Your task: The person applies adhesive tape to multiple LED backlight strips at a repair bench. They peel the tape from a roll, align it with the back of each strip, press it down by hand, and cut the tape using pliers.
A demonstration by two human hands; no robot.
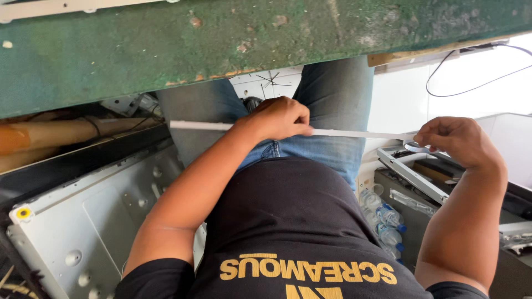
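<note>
Nearest to me I see the black shirt (293, 221) and both forearms reaching out over the jeans (332, 105). The left hand (277, 119) is closed around the long white strip (354, 133) near its middle, I think to keep it level, and the right hand (454, 141) pinches the strip's right end with fingertips, beside a small roll of clear tape (417, 147). The strip lies across the lap, from left to right. On the left a grey metal panel (94, 221) stands close, on the right water bottles (385, 221) and a metal frame (413, 171), so side room is narrow. Farther, the green table edge (221, 50) closes the space above.
</note>
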